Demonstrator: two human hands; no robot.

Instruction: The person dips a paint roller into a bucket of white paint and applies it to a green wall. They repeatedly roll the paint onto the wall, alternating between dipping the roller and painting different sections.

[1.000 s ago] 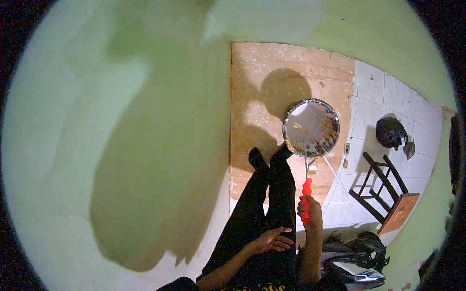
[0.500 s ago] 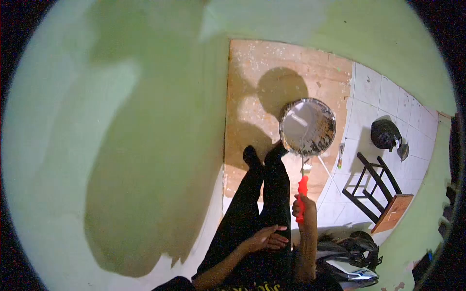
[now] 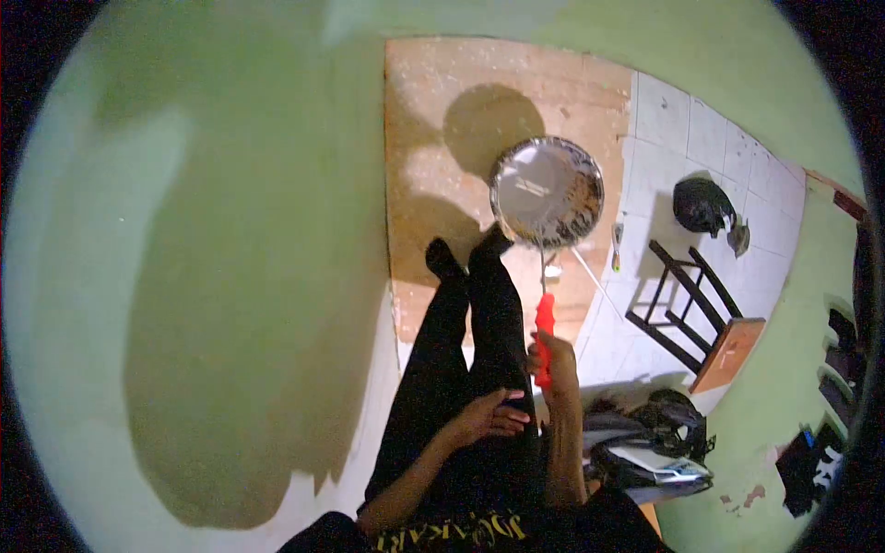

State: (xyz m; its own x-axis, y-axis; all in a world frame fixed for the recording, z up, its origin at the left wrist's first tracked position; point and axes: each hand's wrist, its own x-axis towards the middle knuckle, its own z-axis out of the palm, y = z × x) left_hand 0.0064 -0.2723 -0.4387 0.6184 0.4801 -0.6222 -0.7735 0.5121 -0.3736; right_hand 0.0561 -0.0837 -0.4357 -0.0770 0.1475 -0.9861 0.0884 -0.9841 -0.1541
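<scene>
Red handle (image 3: 545, 318) just below centre of frame, roughly upright in view, its thin metal rod (image 3: 543, 261) running up to the bucket (image 3: 582, 198); whatever the rod's far end carries inside is too blurred to tell. Right hand (image 3: 557, 362) grasping the handle's lower part, fingers wrapped round it. Left hand (image 3: 484, 418) holding nothing, fingers loosely extended over the dark trousers (image 3: 426, 355), left of the right forearm. Bucket mouth upward, inner wall dark-spattered, on a speckled tan board (image 3: 415, 111) at upper centre. White stick (image 3: 595, 281) slants from bucket's rim toward lower right. Scraper (image 3: 617, 247) near bucket's right side. Farther right: black bag (image 3: 701, 205) on white tiles (image 3: 659, 111), tipped stool (image 3: 728, 355) below it. Green wall (image 3: 249, 304) fills left.
</scene>
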